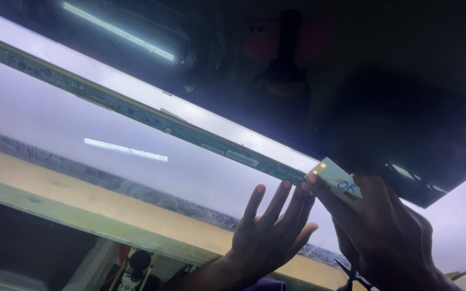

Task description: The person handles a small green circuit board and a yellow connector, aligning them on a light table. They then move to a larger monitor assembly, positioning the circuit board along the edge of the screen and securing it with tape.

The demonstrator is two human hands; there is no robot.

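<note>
Dark glossy display panel [351, 97] fills the top right, reflecting a ceiling tube light and a blurred figure. Below it a pale glass sheet [55, 118] spans the worktop, also mirroring a light strip. Wooden worktop edge [82, 199] runs diagonally underneath; dim clutter below it, can't tell what. Long green circuit strip [136, 113] lies along the panel's lower edge. Left hand [268, 231] flat, fingers spread wide, fingertips at the strip's end. Right hand [389, 231] pinches a small cream label [338, 183] against the panel's lower edge.
</note>
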